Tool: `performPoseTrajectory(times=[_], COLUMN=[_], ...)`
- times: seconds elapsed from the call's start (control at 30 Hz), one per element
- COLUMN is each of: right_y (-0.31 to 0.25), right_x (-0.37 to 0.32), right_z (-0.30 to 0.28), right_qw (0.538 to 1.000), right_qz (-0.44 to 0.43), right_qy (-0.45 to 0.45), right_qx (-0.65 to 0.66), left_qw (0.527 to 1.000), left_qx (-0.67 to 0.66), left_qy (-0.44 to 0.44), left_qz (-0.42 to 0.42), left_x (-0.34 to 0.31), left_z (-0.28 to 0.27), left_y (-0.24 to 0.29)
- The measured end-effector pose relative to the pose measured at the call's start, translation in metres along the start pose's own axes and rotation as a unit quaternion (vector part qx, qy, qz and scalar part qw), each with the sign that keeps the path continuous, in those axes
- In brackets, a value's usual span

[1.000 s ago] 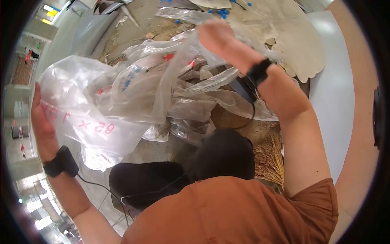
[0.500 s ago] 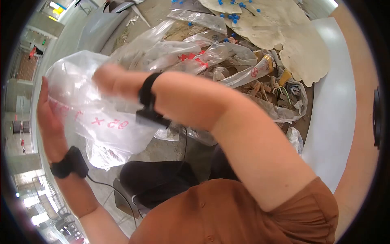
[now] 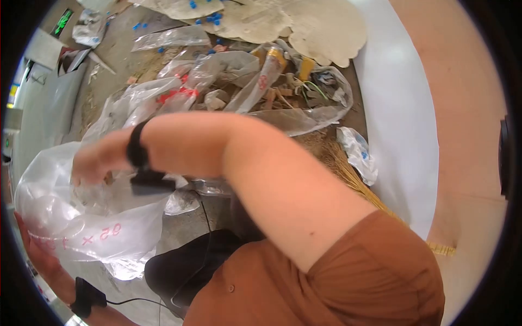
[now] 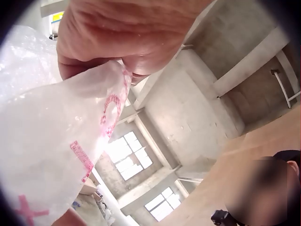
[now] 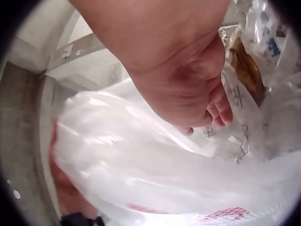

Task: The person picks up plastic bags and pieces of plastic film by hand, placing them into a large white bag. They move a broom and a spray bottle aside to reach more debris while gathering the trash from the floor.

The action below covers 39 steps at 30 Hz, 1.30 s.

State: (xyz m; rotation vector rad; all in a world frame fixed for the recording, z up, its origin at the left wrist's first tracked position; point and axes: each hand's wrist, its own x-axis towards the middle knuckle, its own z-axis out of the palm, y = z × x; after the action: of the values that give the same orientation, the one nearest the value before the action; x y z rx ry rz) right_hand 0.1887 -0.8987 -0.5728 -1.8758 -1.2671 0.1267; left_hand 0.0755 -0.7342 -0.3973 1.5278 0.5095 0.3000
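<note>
A large clear plastic bag (image 3: pixel 125 228) with red printing bulges at the left of the head view. My left hand (image 3: pixel 41 255) grips it at its outer side; in the left wrist view the curled fingers hold the bag's printed edge. Over the bag's mouth is my right hand (image 3: pixel 98 163), blurred in the head view. In the right wrist view its fingers (image 5: pixel 224 113) hang loosely curled, with the thumb tip apart from them. Beside them lie thin printed film and a brown scrap (image 5: pixel 247 70).
Crumpled clear plastic (image 3: pixel 228 65) and scraps lie on the floor ahead. Behind them are a pale irregular sheet (image 3: pixel 321 32) and blue caps (image 3: pixel 212 20). Broom bristles (image 3: pixel 348 171) and a small white bag (image 3: pixel 359 155) lie at right, beside a white panel (image 3: pixel 397 108).
My right hand has swung left from the plastic pile to the mouth of the large bag. The head view has turned to the right; the left hand keeps its grip on the bag.
</note>
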Motion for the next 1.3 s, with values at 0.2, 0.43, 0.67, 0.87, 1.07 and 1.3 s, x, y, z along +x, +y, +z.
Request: performPoseTrajectory(times=[0.2, 0.43, 0.67, 0.87, 1.07, 1.3], right_y=[0.099, 0.095, -0.011, -0.074, -0.085, -0.048], right_x=[-0.213, -0.556, -0.812, -0.787, -0.774, -0.758], right_z=[-0.109, -0.169, -0.064, 0.024, 0.069, -0.067], right_qw=[0.971, 0.692, 0.421, 0.308, 0.309, 0.325], right_qz=[0.209, 0.635, 0.853, 0.939, 0.905, 0.812], right_qy=[0.105, 0.290, 0.141, 0.098, 0.098, 0.224], right_qx=[0.054, -0.183, -0.274, -0.115, -0.275, -0.430], left_qw=[0.987, 0.909, 0.949, 0.948, 0.951, 0.868], left_qx=[0.124, 0.303, 0.231, 0.281, 0.151, 0.415], left_qy=[-0.010, -0.068, -0.147, -0.101, -0.269, -0.196], left_qz=[0.097, 0.277, 0.154, 0.113, 0.006, 0.189], left_x=[0.006, 0.041, 0.006, 0.007, 0.032, 0.046], left_z=[-0.002, -0.058, 0.012, 0.041, 0.023, 0.005], left_y=[-0.007, -0.012, -0.004, -0.002, 0.005, 0.003])
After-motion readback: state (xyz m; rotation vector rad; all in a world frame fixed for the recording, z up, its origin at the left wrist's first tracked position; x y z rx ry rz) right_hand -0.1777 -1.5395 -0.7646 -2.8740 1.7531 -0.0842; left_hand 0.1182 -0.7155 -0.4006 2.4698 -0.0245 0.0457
